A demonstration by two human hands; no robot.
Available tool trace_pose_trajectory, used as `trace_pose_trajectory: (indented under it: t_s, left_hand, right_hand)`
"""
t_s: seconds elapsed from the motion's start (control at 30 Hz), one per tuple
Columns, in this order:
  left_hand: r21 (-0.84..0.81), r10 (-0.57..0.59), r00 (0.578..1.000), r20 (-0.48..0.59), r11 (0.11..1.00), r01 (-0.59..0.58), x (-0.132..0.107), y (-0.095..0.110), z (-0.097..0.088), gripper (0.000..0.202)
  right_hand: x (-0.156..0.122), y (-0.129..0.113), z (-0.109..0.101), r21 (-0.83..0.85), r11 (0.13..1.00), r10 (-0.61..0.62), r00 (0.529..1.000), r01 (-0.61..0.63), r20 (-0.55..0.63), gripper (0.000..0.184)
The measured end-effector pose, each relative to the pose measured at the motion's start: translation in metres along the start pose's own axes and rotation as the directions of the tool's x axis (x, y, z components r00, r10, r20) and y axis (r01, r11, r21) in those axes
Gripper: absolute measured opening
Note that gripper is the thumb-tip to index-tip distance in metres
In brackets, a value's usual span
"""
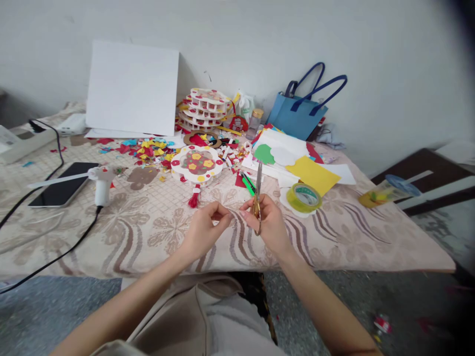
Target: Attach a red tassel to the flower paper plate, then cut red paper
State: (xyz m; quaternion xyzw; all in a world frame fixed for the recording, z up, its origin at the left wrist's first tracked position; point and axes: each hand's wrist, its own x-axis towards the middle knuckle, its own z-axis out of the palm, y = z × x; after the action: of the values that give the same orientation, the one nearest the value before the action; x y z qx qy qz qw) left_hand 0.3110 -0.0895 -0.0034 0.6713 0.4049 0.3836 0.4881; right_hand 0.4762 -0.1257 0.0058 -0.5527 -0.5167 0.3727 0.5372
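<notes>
1. Left hand [208, 226]: fingers curled, thumb and index tip nearly meeting. Cannot tell whether anything is pinched there; any piece is too small to make out.
2. Right hand [271, 225]: curled around the scissors [259, 190], fingers covering part of the handles. Blades point away from the body and appear together; fingertips near those of the left hand.
3. Green tool [247, 182]: lies just left of the blades; its details are blurred.
4. Phone [61, 193]: dark, glossy screen, partly covered by the stick projecting from the white glue gun [103, 192]. Black cable [77, 245] cut off at the left edge.
5. Ornament [178, 164]: flat, scalloped white rim, red and yellow flower shapes, red thread tassel.
6. Stack of similar frames [204, 118]: tiered; lower parts obscured by clutter.
7. Tape roll [296, 201]: glossy yellow ring, beside smooth yellow sheet [313, 174].
8. Tablecloth [163, 254]: beige, brown floral and wavy-stripe pattern.
</notes>
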Motion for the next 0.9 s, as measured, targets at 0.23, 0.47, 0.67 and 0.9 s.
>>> trace_pose_trajectory:
  t_s: [0.23,0.47,0.67,0.9]
  left_hand:
    - [-0.186,-0.150,0.985,0.082,0.969,0.163,0.000,-0.003,-0.004,0.020]
    - [-0.350,-0.243,0.970,0.018,0.907,0.234,0.001,-0.003,-0.010,0.024]
    - [-0.366,-0.217,0.975,-0.040,0.911,0.188,0.001,0.001,-0.010,0.021]
    - [-0.424,-0.214,0.976,0.051,0.880,0.215,0.000,0.003,-0.009,0.020]
  right_hand:
    - [0.004,0.002,0.004,0.057,0.998,0.025,0.999,-0.027,0.026,0.031]
    - [-0.021,0.019,-0.021,-0.133,0.989,-0.027,0.956,0.069,0.292,0.028]
    - [-0.041,0.012,-0.034,-0.438,0.887,0.088,0.876,0.148,0.475,0.024]
    - [-0.037,0.002,-0.031,-0.487,0.867,0.170,0.853,0.108,0.493,0.026]
